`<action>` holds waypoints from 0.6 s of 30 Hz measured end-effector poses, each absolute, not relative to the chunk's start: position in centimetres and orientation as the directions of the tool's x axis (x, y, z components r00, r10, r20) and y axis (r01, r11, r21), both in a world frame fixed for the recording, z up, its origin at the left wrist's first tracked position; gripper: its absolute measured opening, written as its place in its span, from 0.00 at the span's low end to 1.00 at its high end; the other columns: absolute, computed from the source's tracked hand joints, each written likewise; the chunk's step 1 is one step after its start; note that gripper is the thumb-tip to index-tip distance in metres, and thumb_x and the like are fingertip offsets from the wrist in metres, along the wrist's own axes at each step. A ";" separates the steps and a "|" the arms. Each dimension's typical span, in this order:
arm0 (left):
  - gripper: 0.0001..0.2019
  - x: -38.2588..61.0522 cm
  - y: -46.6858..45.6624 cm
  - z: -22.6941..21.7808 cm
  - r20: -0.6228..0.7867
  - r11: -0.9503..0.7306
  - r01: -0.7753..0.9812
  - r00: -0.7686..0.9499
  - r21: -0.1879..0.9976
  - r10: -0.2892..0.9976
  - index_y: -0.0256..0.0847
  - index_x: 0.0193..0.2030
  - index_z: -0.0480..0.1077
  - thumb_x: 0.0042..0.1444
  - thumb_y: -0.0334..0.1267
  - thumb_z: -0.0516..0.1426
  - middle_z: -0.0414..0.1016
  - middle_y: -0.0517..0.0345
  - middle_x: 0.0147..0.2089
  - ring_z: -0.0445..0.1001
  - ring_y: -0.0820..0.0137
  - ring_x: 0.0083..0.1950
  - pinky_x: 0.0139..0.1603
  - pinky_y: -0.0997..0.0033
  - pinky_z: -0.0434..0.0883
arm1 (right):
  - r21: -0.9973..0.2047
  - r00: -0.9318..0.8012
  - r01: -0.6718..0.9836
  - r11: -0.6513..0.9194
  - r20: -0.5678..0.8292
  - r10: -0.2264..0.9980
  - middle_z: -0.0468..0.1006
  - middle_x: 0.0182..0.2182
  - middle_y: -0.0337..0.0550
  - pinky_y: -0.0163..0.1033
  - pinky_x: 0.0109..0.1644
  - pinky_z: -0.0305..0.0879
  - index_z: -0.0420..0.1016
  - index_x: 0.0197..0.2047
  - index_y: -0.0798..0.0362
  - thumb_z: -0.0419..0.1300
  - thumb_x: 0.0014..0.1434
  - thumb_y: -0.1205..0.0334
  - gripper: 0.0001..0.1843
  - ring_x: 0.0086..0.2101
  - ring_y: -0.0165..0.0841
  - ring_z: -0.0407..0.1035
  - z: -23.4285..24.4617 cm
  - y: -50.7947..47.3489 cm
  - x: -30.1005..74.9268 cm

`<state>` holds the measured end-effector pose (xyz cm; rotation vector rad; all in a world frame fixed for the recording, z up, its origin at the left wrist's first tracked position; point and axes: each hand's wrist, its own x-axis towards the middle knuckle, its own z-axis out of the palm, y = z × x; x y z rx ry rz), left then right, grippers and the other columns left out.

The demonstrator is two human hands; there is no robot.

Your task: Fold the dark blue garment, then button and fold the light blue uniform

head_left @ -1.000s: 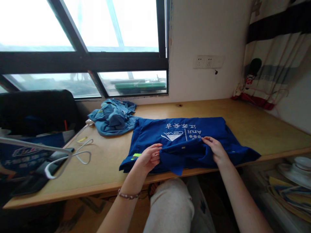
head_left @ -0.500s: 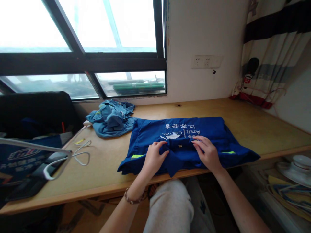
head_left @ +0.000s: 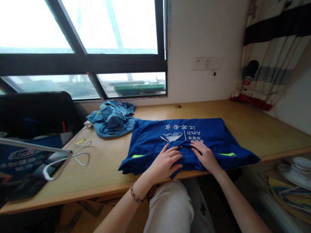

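Note:
A dark blue work jacket (head_left: 150, 132) lies folded on the desk, its white printed logo and lettering upside down from where I sit. Yellow-green reflective strips show at both sides. My left hand (head_left: 166, 162) rests on the near part around the collar, fingers stretched out and slightly apart. On the other side of the small collar label (head_left: 180, 147), my right hand (head_left: 204, 157) lies with extended fingers on the cloth. Neither hand grips the fabric. One collar tip hangs at the desk's front edge below my left hand.
A crumpled lighter blue garment (head_left: 114, 118) lies at the back left of the wooden desk (head_left: 102, 174). White cable (head_left: 81, 158) loops stand left. A black chair (head_left: 36, 106) is beyond the left edge. On the right, a white lidded cup (head_left: 302, 163) stands lower down.
Both hands have let go of the raised collar and now lie on it. The collar has gone down flatter, uncovering more of the logo. My left hand has shifted right.

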<state>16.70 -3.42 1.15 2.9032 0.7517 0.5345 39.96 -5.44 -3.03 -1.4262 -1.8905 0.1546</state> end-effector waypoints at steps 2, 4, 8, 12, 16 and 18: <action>0.24 17.1 -4.2 1.9 0.281 -0.895 0.417 0.850 0.156 0.445 0.41 0.46 0.63 0.48 0.54 0.54 0.67 0.53 0.44 0.61 0.62 0.52 0.60 0.50 0.43 | -0.457 -0.126 0.790 0.409 0.532 0.837 0.71 0.46 0.43 0.47 0.56 0.54 0.71 0.44 0.51 0.50 0.58 0.60 0.14 0.52 0.36 0.58 -2.1 -6.6 39.6; 0.26 17.5 -4.4 2.1 0.247 -0.895 0.432 0.860 0.113 0.446 0.39 0.40 0.64 0.41 0.57 0.57 0.67 0.54 0.39 0.63 0.62 0.47 0.58 0.51 0.48 | -0.404 -0.206 0.793 0.456 0.527 0.825 0.73 0.43 0.42 0.48 0.57 0.52 0.70 0.43 0.50 0.52 0.56 0.60 0.12 0.51 0.36 0.58 -1.2 -7.8 39.3; 0.21 17.7 -3.6 2.1 0.201 -0.888 0.456 0.865 0.067 0.459 0.38 0.35 0.62 0.42 0.53 0.58 0.65 0.55 0.36 0.63 0.64 0.42 0.48 0.60 0.58 | -0.336 -0.307 0.822 0.460 0.418 0.855 0.71 0.38 0.42 0.51 0.56 0.52 0.69 0.34 0.50 0.62 0.46 0.54 0.12 0.48 0.40 0.59 -0.1 -9.5 39.2; 0.15 17.8 -3.1 3.2 0.206 -0.868 0.496 0.847 0.032 0.491 0.37 0.36 0.60 0.46 0.43 0.57 0.64 0.54 0.37 0.62 0.63 0.42 0.47 0.61 0.57 | -0.329 -0.261 0.864 0.381 0.356 0.897 0.67 0.39 0.45 0.47 0.49 0.59 0.65 0.29 0.52 0.66 0.39 0.54 0.18 0.45 0.40 0.58 0.5 -9.8 40.0; 0.07 18.1 -3.1 4.5 0.209 -0.858 0.512 0.845 -0.045 0.493 0.37 0.36 0.60 0.48 0.29 0.50 0.63 0.50 0.38 0.61 0.62 0.44 0.48 0.59 0.56 | -0.329 -0.244 0.869 0.369 0.362 0.900 0.66 0.38 0.44 0.46 0.49 0.59 0.63 0.26 0.52 0.63 0.44 0.59 0.12 0.43 0.39 0.58 1.2 -9.0 40.6; 0.11 18.0 -3.3 4.4 0.189 -0.871 0.489 0.861 -0.050 0.473 0.36 0.38 0.60 0.46 0.24 0.48 0.63 0.49 0.41 0.61 0.62 0.47 0.51 0.58 0.54 | -0.357 -0.263 0.848 0.391 0.358 0.896 0.65 0.40 0.44 0.46 0.52 0.57 0.65 0.31 0.52 0.60 0.47 0.62 0.08 0.45 0.38 0.58 1.1 -8.6 40.7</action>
